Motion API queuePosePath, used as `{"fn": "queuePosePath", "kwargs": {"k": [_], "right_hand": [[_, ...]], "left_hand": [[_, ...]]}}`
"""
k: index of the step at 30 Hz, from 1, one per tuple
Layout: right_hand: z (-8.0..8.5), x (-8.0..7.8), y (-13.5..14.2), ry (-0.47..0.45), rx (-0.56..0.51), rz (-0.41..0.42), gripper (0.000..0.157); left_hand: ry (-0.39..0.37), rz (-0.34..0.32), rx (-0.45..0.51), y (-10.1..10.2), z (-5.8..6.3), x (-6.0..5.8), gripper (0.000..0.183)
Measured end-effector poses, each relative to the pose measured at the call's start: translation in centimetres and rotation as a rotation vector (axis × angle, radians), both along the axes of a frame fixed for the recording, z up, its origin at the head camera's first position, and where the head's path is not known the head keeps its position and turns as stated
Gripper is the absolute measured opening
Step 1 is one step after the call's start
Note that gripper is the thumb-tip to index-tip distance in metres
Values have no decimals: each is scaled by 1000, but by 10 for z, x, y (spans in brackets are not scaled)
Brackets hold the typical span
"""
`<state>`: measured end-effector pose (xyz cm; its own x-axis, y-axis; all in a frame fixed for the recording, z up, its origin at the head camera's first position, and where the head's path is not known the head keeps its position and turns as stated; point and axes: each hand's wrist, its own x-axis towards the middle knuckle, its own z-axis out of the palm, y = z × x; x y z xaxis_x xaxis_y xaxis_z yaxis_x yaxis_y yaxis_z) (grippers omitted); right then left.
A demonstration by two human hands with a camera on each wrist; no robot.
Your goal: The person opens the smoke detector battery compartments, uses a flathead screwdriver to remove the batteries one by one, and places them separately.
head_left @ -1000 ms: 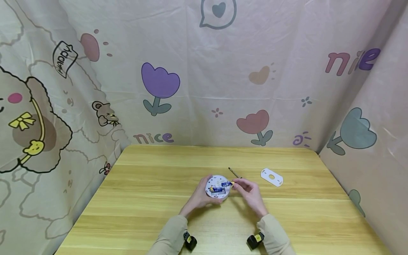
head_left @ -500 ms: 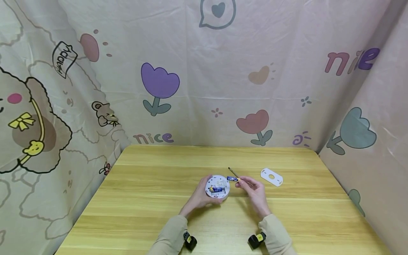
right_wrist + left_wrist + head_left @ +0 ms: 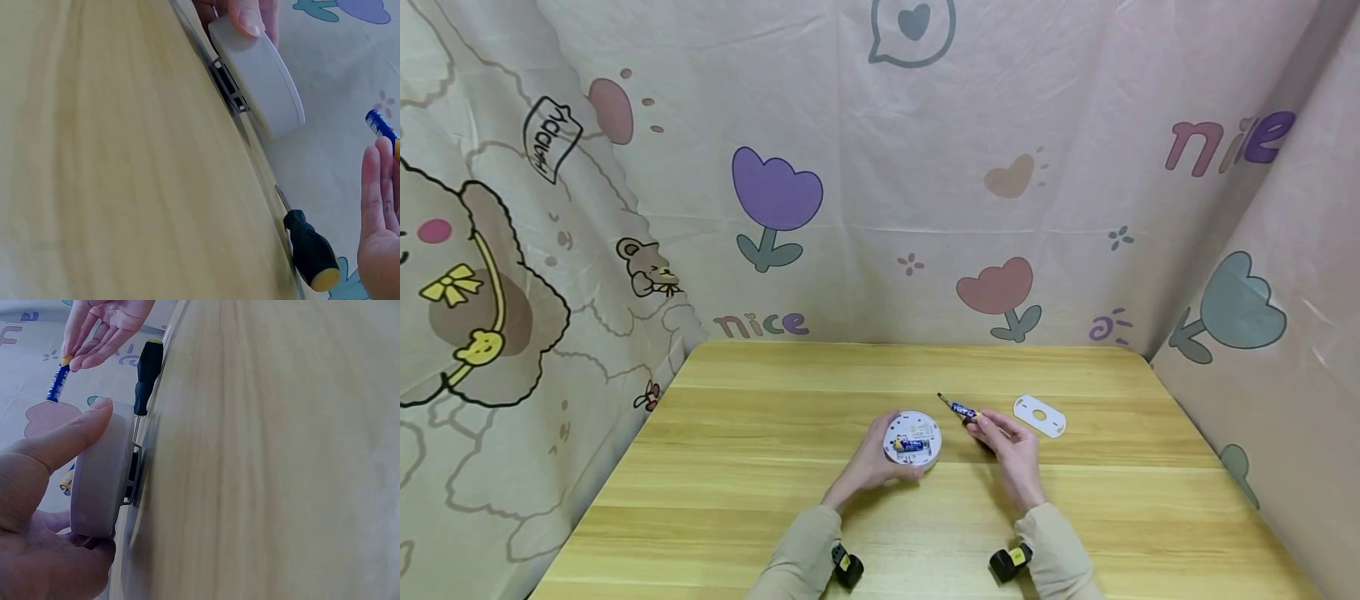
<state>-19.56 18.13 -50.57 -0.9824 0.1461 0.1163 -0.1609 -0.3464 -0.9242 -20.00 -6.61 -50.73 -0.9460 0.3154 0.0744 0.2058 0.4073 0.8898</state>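
My left hand (image 3: 874, 461) grips a round white device (image 3: 922, 425) by its side, thumb and fingers round the rim. Its printed back faces up, with one blue battery (image 3: 912, 447) lying in the recess there. To the right, my right hand (image 3: 1017, 454) pinches a second blue battery (image 3: 962, 410) by its yellow end, apart from the device. In the left wrist view that battery (image 3: 58, 383) points away from the fingertips. A screwdriver (image 3: 312, 253) with a dark handle and yellow end lies on the table below the right hand; in the head view the hand and battery partly cover it.
A flat white mounting plate (image 3: 1052, 425) with rounded ends and a central hole lies right of the right hand. The wooden table (image 3: 760, 433) meets printed curtains (image 3: 880, 192) at the back and sides. A dark bracket-like part (image 3: 132, 475) shows under the device.
My right hand has drawn its battery out from over the device, away to the right and slightly up, to above the screwdriver. The left hand and device have stayed put.
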Motion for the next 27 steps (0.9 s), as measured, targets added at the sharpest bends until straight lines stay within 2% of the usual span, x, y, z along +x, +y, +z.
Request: {"fn": "queuePosePath", "kwargs": {"k": [10, 17, 27], "right_hand": [[-2, -7, 11, -40, -7, -127, 34], [-4, -8, 20, -108, -16, -177, 19], [-8, -10, 26, -182, 44, -232, 28]], "left_hand": [[-2, 4, 0, 0, 1, 1, 112], [1, 4, -3, 0, 2, 1, 111], [2, 1, -5, 0, 2, 1, 110]]}}
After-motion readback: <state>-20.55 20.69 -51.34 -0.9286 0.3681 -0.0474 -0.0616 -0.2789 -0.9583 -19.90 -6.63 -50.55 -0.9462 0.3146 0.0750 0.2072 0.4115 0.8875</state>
